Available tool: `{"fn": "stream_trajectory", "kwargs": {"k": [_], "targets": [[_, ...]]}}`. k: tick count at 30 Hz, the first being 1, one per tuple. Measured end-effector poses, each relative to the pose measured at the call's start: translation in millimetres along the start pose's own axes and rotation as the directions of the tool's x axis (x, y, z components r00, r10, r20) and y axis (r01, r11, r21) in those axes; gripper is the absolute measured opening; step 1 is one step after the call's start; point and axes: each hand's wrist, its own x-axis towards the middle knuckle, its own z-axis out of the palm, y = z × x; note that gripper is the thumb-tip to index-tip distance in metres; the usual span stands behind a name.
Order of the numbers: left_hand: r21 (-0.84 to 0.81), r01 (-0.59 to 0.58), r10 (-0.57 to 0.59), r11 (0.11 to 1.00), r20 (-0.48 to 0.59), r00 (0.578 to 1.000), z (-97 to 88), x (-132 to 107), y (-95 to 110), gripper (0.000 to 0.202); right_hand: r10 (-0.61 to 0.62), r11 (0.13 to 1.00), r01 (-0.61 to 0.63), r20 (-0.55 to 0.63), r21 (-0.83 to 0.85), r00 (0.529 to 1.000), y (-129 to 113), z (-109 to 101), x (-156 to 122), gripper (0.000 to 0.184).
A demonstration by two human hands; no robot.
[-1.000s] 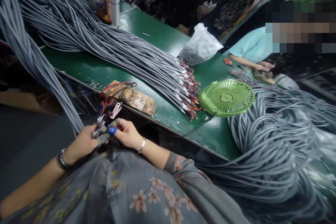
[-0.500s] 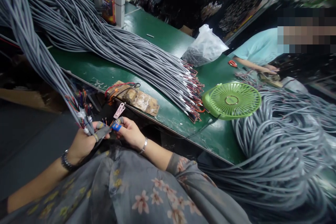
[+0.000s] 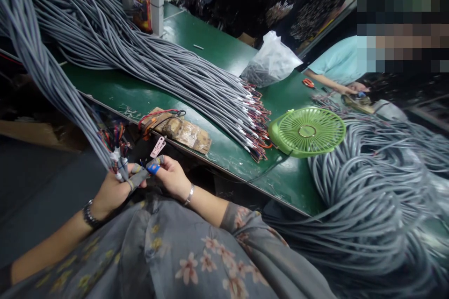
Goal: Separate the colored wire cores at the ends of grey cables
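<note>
My left hand is closed around the end of a grey cable, beside a hanging bundle of grey cables. Above its knuckles the bundle's stripped ends fan out in coloured wires, with white wrapping below them. Grey coverings sit on its thumb and finger. My right hand meets the left fingertips, thumb and forefinger pinched. A blue band wraps its thumb, and a grey covering is on the forefinger. Whatever lies in that pinch is too small and hidden to make out. A pink clip is just above the right fingers.
On the green table lies a long pile of grey cables. A taped cardboard piece rests at the near edge. Further right are a green fan, a plastic bag, coiled cables and a co-worker's arm.
The coloured wires between my fingertips are now mostly hidden. My left hand has shifted slightly, and the coloured ends above it fan out more. The whole view has moved a little.
</note>
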Motion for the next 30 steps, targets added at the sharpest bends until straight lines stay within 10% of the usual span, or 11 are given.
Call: {"fn": "stream_trajectory", "kwargs": {"k": [7,19,27,30], "targets": [[0.03,-0.017,0.017,0.999,-0.001,1.0,-3.4,-3,1,0.052,0.053,0.974,-0.008,-0.195,0.225,0.979,-5,-13,4,0.04],[0.028,-0.018,0.016,0.999,0.095,0.995,-4.3,0,0,0.041,0.022,0.999,-0.026,0.162,0.022,0.987,0,-12,5,0.055],[0.064,-0.036,0.029,0.997,0.107,0.994,-8.4,-2,4,0.044,0.044,0.987,-0.015,-0.178,0.162,0.983,0,-15,12,0.05],[0.06,-0.025,0.02,0.998,0.074,0.997,-10.3,-4,4,0.043,0.112,0.965,-0.074,-0.141,0.25,0.984,-5,-29,10,0.046]]}}
